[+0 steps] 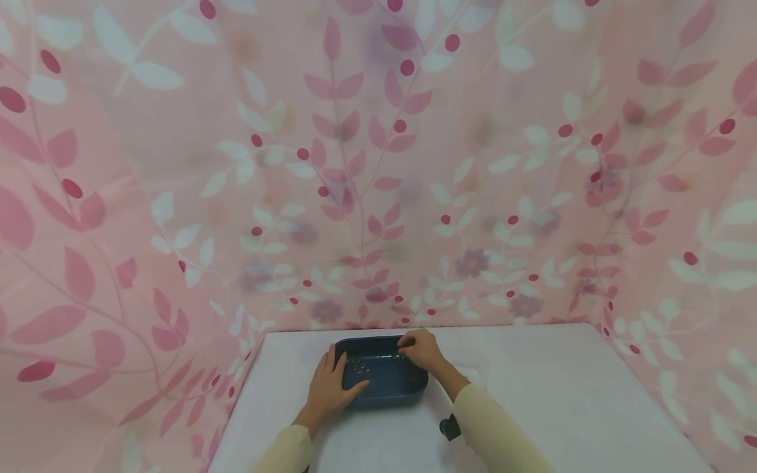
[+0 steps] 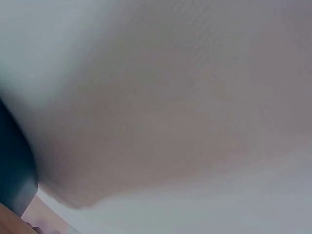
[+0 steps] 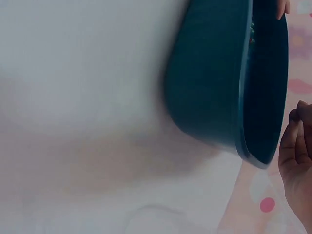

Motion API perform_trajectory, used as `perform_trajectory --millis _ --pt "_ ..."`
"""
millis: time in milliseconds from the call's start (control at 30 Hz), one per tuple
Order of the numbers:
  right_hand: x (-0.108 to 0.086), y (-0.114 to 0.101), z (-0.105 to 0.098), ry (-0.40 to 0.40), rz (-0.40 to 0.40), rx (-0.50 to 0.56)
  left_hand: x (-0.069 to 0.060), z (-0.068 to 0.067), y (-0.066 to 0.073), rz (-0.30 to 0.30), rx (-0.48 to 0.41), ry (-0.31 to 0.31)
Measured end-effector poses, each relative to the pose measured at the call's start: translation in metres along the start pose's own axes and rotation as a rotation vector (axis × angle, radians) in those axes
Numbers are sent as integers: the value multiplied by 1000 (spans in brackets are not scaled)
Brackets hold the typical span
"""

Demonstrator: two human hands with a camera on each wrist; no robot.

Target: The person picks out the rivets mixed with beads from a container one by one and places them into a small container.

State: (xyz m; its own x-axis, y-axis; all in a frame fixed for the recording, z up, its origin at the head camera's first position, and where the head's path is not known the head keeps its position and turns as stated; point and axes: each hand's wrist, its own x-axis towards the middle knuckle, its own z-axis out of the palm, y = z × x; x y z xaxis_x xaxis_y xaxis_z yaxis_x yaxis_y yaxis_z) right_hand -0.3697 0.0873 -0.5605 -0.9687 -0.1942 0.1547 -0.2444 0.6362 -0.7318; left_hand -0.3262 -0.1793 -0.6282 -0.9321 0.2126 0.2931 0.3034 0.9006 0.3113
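Note:
A dark blue rectangular tub [image 1: 384,398] sits on the white table, with several tiny shiny pieces [image 1: 359,366] on its floor at the left. My left hand [image 1: 328,387] rests over the tub's left side, fingers spread and thumb stretched along the near side. At the far right rim is my right hand [image 1: 421,349], its fingertips brought together. In the right wrist view this right hand [image 3: 298,156] is beside the tub's rim; whether a tiny piece is between the fingertips cannot be made out. Only the tub's edge [image 2: 14,161] shows in the left wrist view.
The white table [image 1: 544,381] extends around the tub and meets a pink leaf-patterned cloth [image 1: 378,197] behind and at the sides. A small black object [image 1: 449,428] is next to the right sleeve. Beside the right forearm lies a faint pale, clear-looking item [image 1: 473,376].

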Motion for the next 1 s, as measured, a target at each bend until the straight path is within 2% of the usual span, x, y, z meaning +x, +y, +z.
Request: perform_trajectory --millis 100,267,433,667,833,1000 --pt "1 0 -8 36 -5 -4 -1 -1 0 -1 -16 4" --pt "-2 6 -19 63 42 50 -2 -1 -2 7 2 -3" --pt "-7 19 -32 104 66 88 -2 -2 -2 9 -14 -6" --pt "-14 34 -56 139 150 147 -3 0 -5 1 1 -39" --pt "-21 43 -76 159 180 141 -3 -1 -4 -14 -34 -45" --pt "-34 62 -90 183 220 160 -4 -2 -3 -16 -23 -57"
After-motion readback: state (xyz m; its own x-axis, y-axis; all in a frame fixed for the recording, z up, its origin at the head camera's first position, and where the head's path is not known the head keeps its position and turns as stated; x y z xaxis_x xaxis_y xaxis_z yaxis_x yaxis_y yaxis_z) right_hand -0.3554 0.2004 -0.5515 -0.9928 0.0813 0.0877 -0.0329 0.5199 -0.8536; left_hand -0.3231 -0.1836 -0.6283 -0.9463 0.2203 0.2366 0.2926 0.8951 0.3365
